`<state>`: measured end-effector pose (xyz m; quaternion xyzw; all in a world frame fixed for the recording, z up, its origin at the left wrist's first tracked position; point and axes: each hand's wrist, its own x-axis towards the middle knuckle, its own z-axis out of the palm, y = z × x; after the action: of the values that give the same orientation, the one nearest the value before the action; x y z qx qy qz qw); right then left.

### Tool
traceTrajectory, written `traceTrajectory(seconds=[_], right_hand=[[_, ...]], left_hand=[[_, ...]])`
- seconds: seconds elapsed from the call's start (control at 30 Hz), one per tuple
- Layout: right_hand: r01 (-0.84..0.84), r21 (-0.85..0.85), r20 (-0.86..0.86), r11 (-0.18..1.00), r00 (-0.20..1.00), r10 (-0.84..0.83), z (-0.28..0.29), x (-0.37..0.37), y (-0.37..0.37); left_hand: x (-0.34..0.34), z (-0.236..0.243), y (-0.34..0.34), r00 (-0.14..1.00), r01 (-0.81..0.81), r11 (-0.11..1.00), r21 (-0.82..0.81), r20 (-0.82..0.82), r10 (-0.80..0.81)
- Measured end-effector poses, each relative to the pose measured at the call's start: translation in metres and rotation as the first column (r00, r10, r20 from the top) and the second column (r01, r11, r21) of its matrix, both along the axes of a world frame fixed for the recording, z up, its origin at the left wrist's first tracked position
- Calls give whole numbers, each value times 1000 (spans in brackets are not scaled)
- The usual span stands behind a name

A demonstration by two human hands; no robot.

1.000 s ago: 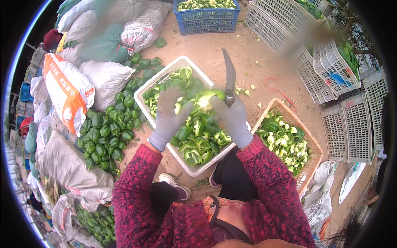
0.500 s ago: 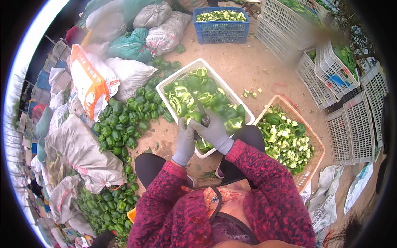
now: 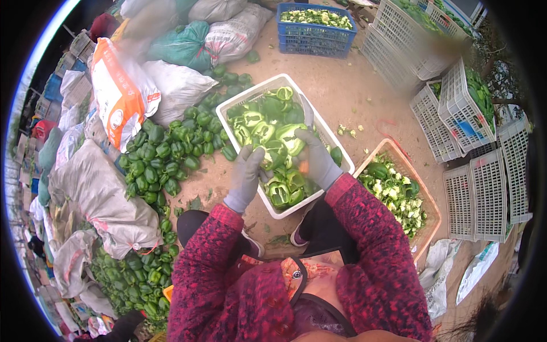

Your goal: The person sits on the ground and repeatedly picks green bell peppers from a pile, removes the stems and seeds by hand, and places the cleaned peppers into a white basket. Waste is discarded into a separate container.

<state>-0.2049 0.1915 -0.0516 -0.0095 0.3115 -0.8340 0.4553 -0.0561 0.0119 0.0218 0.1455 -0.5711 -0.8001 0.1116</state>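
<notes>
Both my hands wear grey gloves and are over a white crate (image 3: 223, 121) full of green bell peppers, many cut open with pale insides showing. My left hand (image 3: 245, 175) is at the crate's near left edge, its bent fingers closed at the edge of a cut bell pepper (image 3: 274, 156). My right hand (image 3: 320, 159) is over the right part, curled round a knife (image 3: 308, 111); its greyish blade points away and an orange bit shows below the palm. The right fingertips are beside another opened pepper half (image 3: 291, 137).
Whole green peppers (image 3: 165, 151) are heaped on the ground at left, among stuffed sacks (image 3: 108, 199). A tan crate (image 3: 436, 219) of pale cores and green scraps stands at right. A blue crate (image 3: 313, 44) of scraps is at the back; grey crates (image 3: 476, 194) line the right.
My hands, together over one pepper earlier, have moved apart, the right one up and to the right. Opened pepper halves now show between them. The view has shifted slightly.
</notes>
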Motion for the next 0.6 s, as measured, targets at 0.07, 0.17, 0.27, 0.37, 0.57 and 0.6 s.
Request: traceTrajectory(seconds=[0.07, 0.17, 0.27, 0.37, 0.57, 0.6], right_hand=[[76, 147, -153, 986, 987, -53, 8, -37, -3], [450, 607, -620, 655, 783, 36, 18, -91, -26], [710, 587, -766, 390, 330, 552, -2, -116, -66], [723, 605, -515, 334, 36, 856, -42, -126, -96], [468, 778, -579, 420, 276, 767, -66, -138, -94], [471, 752, -630, 461, 308, 713, -56, -139, -87]], left_hand=[[18, 18, -48, 997, -70, 993, -91, 30, 73], [93, 37, -134, 964, -250, 896, -366, -12, 264], [224, 12, -176, 756, -419, 687, -594, 192, 626], [362, -57, -155, 448, -462, 649, -605, 473, 759], [471, -167, -88, 126, 199, 611, -766, 639, 759], [470, -159, -96, 24, 267, 686, -677, 716, 698]])
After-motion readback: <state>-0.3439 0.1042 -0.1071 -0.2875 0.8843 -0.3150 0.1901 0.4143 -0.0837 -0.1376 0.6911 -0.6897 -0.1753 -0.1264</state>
